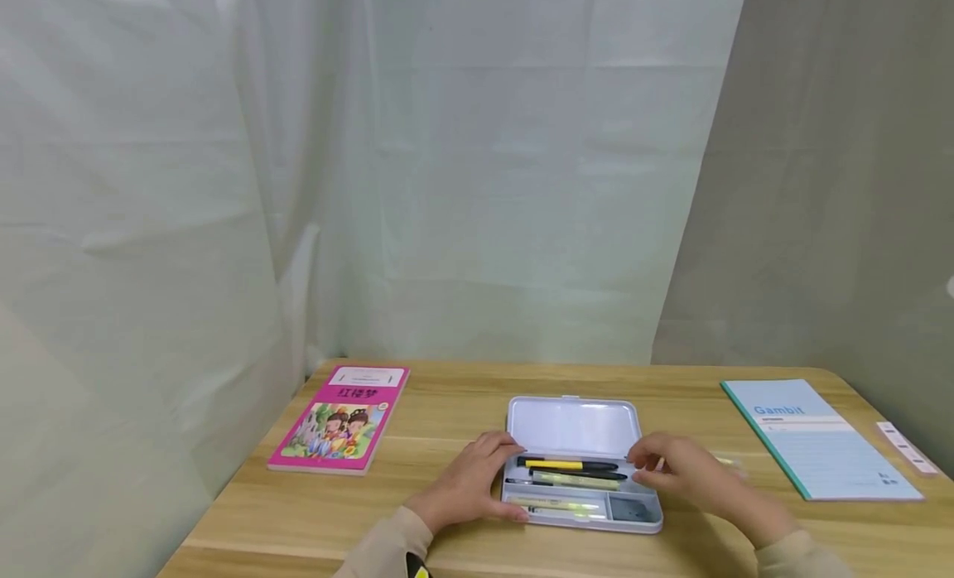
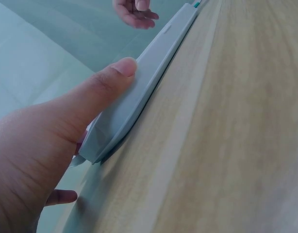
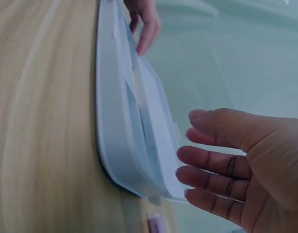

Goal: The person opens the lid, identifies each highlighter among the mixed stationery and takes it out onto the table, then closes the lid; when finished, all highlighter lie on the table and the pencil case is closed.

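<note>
An open white pencil case lies on the table with its lid tipped back. Inside are a yellow and black pen, other slim pens, a pale yellow-green stick-like item and a dark grey block in the small front right compartment. My left hand grips the case's left end, its thumb against the front wall in the left wrist view. Over the right end hovers my right hand, fingers loosely bent. The right wrist view shows nothing in that hand, apart from the case.
A pink picture-covered book lies at the table's left. On the right are a blue Gambit notebook and a pale pink strip with dark marks. Something small and clear is partly hidden behind my right hand. Pale curtains hang behind the table.
</note>
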Demonstrator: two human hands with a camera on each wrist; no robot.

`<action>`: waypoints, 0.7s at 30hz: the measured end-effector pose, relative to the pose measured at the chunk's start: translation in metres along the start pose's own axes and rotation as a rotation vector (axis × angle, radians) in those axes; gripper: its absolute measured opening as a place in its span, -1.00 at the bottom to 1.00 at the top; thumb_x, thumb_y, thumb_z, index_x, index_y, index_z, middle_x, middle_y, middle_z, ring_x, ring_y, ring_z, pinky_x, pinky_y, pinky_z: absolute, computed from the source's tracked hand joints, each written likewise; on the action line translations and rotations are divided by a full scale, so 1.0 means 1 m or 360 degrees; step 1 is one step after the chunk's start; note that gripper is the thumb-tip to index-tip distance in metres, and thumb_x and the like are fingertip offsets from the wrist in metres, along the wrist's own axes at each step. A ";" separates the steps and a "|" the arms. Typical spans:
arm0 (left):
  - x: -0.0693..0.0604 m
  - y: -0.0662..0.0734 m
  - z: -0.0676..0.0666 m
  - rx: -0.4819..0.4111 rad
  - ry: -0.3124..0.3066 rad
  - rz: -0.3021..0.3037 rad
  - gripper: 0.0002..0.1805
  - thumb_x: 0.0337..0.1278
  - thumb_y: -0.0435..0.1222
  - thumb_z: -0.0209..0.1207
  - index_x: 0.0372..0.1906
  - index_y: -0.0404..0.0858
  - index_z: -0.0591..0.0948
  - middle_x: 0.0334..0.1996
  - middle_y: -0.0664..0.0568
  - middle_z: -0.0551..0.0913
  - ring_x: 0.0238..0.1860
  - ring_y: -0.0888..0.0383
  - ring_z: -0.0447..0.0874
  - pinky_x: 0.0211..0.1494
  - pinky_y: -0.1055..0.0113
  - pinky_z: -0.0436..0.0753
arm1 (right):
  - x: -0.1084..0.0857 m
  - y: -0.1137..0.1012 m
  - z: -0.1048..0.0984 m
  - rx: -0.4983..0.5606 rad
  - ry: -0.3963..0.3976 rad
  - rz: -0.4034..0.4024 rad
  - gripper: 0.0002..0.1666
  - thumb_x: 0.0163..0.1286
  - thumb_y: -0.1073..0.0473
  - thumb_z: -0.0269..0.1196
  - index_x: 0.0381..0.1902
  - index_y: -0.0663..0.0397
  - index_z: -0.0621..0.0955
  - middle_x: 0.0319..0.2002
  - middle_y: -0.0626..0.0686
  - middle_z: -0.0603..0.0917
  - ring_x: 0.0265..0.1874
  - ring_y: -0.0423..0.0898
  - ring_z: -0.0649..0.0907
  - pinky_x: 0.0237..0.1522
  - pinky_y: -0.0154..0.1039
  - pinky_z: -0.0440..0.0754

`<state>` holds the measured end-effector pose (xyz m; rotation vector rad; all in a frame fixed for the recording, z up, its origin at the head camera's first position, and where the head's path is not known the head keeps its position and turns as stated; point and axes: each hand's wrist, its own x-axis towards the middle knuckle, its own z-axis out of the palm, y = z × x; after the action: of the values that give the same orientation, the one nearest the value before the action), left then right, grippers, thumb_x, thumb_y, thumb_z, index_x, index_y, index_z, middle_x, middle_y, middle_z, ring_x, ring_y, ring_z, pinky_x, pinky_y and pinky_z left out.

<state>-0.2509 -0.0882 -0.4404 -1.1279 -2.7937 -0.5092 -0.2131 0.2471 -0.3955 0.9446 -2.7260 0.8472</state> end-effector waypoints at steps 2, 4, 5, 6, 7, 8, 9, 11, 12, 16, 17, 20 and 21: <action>0.000 0.000 0.000 0.0002 0.0000 -0.0001 0.00 -0.22 0.45 0.17 0.29 -0.12 0.44 0.24 0.11 0.40 0.32 0.11 0.30 0.41 0.09 0.37 | 0.003 0.000 0.004 -0.0003 -0.0038 0.0008 -0.87 0.22 0.17 0.35 -0.31 0.10 0.65 -0.40 -0.12 0.65 -0.41 -0.45 0.50 -0.44 -0.40 0.57; 0.000 0.000 0.001 0.0001 0.0001 0.0000 0.00 -0.21 0.45 0.17 0.29 -0.12 0.44 0.24 0.11 0.40 0.32 0.11 0.30 0.41 0.09 0.38 | 0.004 -0.001 0.007 0.0002 -0.0061 0.0024 -0.87 0.21 0.17 0.35 -0.32 0.09 0.65 -0.41 -0.16 0.64 -0.42 -0.45 0.49 -0.44 -0.41 0.56; 0.000 0.000 0.001 0.0001 0.0002 0.0003 0.00 -0.21 0.45 0.17 0.30 -0.12 0.44 0.24 0.11 0.40 0.32 0.12 0.30 0.41 0.09 0.38 | 0.005 -0.001 0.008 0.0003 -0.0077 0.0034 -0.87 0.21 0.16 0.35 -0.32 0.08 0.65 -0.41 -0.18 0.63 -0.42 -0.46 0.48 -0.44 -0.42 0.55; 0.000 0.000 0.001 0.0001 0.0003 0.0004 0.00 -0.21 0.44 0.17 0.30 -0.12 0.44 0.24 0.11 0.40 0.32 0.12 0.30 0.41 0.10 0.38 | 0.006 -0.002 0.010 0.0005 -0.0091 0.0038 -0.86 0.21 0.16 0.36 -0.32 0.08 0.65 -0.42 -0.19 0.63 -0.43 -0.46 0.48 -0.44 -0.42 0.54; 0.000 0.000 0.001 0.0001 0.0005 0.0007 0.00 -0.21 0.44 0.17 0.30 -0.12 0.44 0.24 0.11 0.40 0.32 0.12 0.30 0.41 0.10 0.38 | 0.007 -0.002 0.011 0.0000 -0.0102 0.0042 -0.86 0.21 0.15 0.36 -0.32 0.08 0.65 -0.42 -0.20 0.62 -0.43 -0.46 0.48 -0.45 -0.43 0.53; 0.000 0.000 0.001 0.0001 0.0007 0.0009 0.00 -0.21 0.44 0.17 0.30 -0.12 0.44 0.24 0.11 0.40 0.32 0.12 0.30 0.41 0.10 0.38 | 0.007 -0.002 0.012 -0.0002 -0.0117 0.0059 -0.86 0.21 0.14 0.36 -0.32 0.07 0.65 -0.43 -0.22 0.61 -0.43 -0.47 0.47 -0.45 -0.43 0.52; 0.000 0.000 0.001 -0.0001 0.0009 0.0011 0.00 -0.21 0.44 0.18 0.29 -0.13 0.44 0.24 0.11 0.41 0.32 0.12 0.30 0.40 0.10 0.38 | 0.008 -0.003 0.013 -0.0005 -0.0132 0.0079 -0.86 0.21 0.14 0.36 -0.32 0.05 0.65 -0.43 -0.24 0.60 -0.44 -0.47 0.47 -0.45 -0.44 0.51; 0.000 0.001 0.001 -0.0006 0.0007 0.0010 0.00 -0.21 0.43 0.18 0.30 -0.13 0.44 0.24 0.11 0.41 0.32 0.12 0.30 0.40 0.10 0.38 | 0.009 -0.004 0.014 -0.0029 -0.0154 0.0111 -0.86 0.20 0.12 0.36 -0.33 0.03 0.64 -0.45 -0.26 0.58 -0.45 -0.47 0.46 -0.46 -0.44 0.49; 0.000 0.000 0.001 -0.0005 0.0008 0.0010 0.00 -0.21 0.43 0.19 0.30 -0.14 0.44 0.24 0.10 0.41 0.31 0.12 0.31 0.40 0.10 0.38 | 0.010 -0.005 0.014 -0.0044 -0.0158 0.0123 -0.86 0.20 0.12 0.36 -0.34 0.02 0.64 -0.46 -0.26 0.57 -0.46 -0.47 0.45 -0.46 -0.44 0.48; 0.000 0.000 0.001 0.0002 0.0008 -0.0004 0.01 -0.22 0.43 0.20 0.30 -0.13 0.43 0.25 0.11 0.40 0.32 0.13 0.30 0.41 0.13 0.37 | 0.013 -0.009 0.016 -0.0113 -0.0179 0.0156 -0.87 0.18 0.11 0.37 -0.36 -0.01 0.64 -0.47 -0.27 0.55 -0.48 -0.44 0.44 -0.48 -0.44 0.45; 0.000 0.000 0.002 0.0008 0.0012 -0.0004 0.01 -0.23 0.43 0.20 0.30 -0.13 0.43 0.25 0.11 0.40 0.32 0.13 0.30 0.41 0.13 0.37 | 0.014 -0.009 0.016 -0.0129 -0.0191 0.0160 -0.87 0.18 0.10 0.37 -0.36 -0.02 0.64 -0.48 -0.27 0.55 -0.49 -0.43 0.44 -0.48 -0.44 0.45; 0.000 -0.001 0.002 0.0013 0.0012 -0.0005 0.01 -0.23 0.44 0.20 0.30 -0.12 0.43 0.25 0.11 0.39 0.32 0.13 0.30 0.41 0.13 0.37 | 0.015 -0.011 0.018 -0.0155 -0.0223 0.0173 -0.86 0.18 0.08 0.38 -0.37 -0.02 0.64 -0.48 -0.27 0.55 -0.49 -0.42 0.44 -0.48 -0.44 0.45; 0.000 -0.001 0.002 0.0011 0.0011 -0.0003 0.01 -0.23 0.44 0.19 0.30 -0.13 0.43 0.25 0.11 0.39 0.32 0.13 0.30 0.41 0.13 0.37 | 0.016 -0.012 0.019 -0.0158 -0.0231 0.0172 -0.85 0.18 0.08 0.38 -0.37 -0.02 0.64 -0.49 -0.27 0.54 -0.49 -0.42 0.44 -0.48 -0.44 0.45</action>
<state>-0.2514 -0.0880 -0.4424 -1.1205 -2.7887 -0.5020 -0.2174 0.2208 -0.4013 0.8790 -2.9351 0.6772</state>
